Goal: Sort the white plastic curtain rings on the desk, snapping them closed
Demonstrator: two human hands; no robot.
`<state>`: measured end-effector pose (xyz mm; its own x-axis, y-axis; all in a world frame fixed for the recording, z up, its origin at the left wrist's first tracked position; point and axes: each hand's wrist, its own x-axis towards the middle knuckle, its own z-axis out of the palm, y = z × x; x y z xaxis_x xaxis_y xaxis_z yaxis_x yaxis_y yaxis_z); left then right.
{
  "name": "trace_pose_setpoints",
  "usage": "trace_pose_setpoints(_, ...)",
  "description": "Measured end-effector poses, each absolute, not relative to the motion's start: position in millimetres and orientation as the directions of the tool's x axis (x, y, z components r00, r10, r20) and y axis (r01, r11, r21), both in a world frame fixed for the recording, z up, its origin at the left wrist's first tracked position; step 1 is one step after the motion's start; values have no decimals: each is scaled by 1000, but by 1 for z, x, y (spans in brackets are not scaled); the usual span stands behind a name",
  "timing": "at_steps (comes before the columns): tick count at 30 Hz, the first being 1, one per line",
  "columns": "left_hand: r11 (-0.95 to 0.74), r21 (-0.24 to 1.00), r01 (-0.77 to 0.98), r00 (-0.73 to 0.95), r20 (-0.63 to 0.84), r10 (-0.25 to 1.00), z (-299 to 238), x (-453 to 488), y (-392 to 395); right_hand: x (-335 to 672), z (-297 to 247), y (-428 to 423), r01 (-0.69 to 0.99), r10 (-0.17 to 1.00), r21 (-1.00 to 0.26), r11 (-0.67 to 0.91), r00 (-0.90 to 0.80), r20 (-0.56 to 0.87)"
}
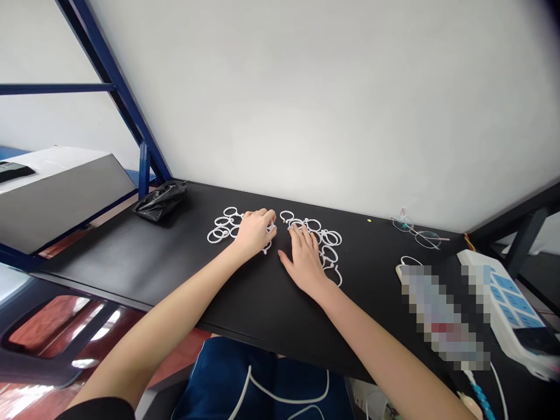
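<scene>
Two loose groups of thin white plastic rings (216, 235), some with small clasp-like ends, lie on the black tabletop (184, 256). My left hand (254, 233) rests over the right side of the left group. Its fingers curl toward the thumb around a white ring, partly hidden by the hand. Beside it, my right hand (306, 256) lies palm down with fingers stretched out and thumb apart. Those fingertips touch the other group of white rings (331, 238), which spreads along the hand's far and right sides and is partly covered by it.
A crumpled black plastic bag (161, 201) lies at the far left. To the right are eyeglasses (413, 230), a blurred-out phone-like object (441, 315) with a cable, and a white power strip (507, 309). The wall (306, 116) borders the table's back edge.
</scene>
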<state>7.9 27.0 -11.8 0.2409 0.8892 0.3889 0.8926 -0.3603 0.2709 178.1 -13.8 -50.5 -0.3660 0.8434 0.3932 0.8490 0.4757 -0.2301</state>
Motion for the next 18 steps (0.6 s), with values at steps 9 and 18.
trace_pose_setpoints(9,-307,182,934,231,348,908,-20,5,32,176,-52,-16,853,847,-242,461,-343,406)
trace_pose_setpoints(18,-268,114,957,209,373,904,-23,-1,34,174,-47,-18,868,862,-241,435,-323,390)
